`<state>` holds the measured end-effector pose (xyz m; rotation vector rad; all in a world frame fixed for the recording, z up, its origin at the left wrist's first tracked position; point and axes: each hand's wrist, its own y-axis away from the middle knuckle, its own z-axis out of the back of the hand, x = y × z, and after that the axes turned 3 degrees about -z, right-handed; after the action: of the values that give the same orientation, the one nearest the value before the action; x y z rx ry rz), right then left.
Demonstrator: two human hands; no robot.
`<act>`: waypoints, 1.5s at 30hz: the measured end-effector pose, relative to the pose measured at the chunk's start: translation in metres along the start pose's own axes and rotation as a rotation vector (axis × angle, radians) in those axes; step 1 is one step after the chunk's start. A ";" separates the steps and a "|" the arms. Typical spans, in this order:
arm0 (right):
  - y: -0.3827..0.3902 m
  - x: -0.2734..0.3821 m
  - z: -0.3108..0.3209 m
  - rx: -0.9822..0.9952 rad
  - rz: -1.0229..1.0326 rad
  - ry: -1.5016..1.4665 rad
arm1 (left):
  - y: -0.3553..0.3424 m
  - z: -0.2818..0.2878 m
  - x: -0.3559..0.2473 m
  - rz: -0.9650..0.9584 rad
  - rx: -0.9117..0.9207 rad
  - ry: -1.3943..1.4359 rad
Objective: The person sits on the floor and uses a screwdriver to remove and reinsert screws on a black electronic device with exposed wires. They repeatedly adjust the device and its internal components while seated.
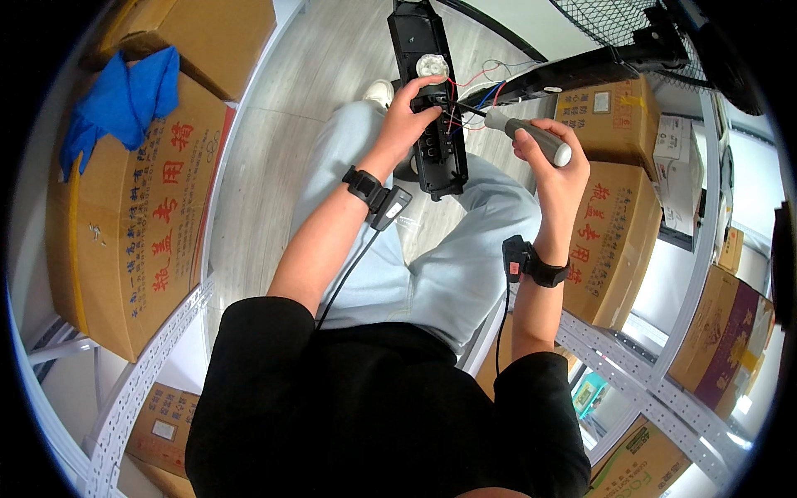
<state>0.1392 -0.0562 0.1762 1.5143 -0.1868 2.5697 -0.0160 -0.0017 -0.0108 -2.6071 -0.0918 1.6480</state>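
Observation:
A long black plastic housing stands out over my knees, its inner side with ribs and compartments turned up. On it sits a round, whitish clear part. Thin red and blue wires run from the housing toward a black post on the right. My left hand grips the housing at mid-length, with thumb and forefinger bent over its top. Closed round the grey handle of a screwdriver is my right hand. The screwdriver's shaft points left into the housing near my left thumb; its tip is hidden.
Black wire mesh curves at the upper right beside the post. Cardboard boxes stand on metal shelves at both sides, with a blue cloth over the left box. Cables hang from the bands on both my wrists.

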 end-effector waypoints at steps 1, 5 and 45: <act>-0.001 0.000 -0.001 0.009 0.003 -0.004 | 0.000 -0.001 0.000 -0.009 0.002 -0.023; -0.003 -0.001 -0.005 0.033 0.014 0.007 | 0.000 -0.001 0.001 -0.053 0.006 -0.075; -0.023 0.046 -0.012 0.057 0.468 0.754 | 0.002 -0.001 0.016 -0.097 -0.169 -0.302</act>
<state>0.1112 -0.0279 0.2115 0.4460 -0.4044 3.3205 -0.0080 -0.0024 -0.0245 -2.3960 -0.3801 2.0655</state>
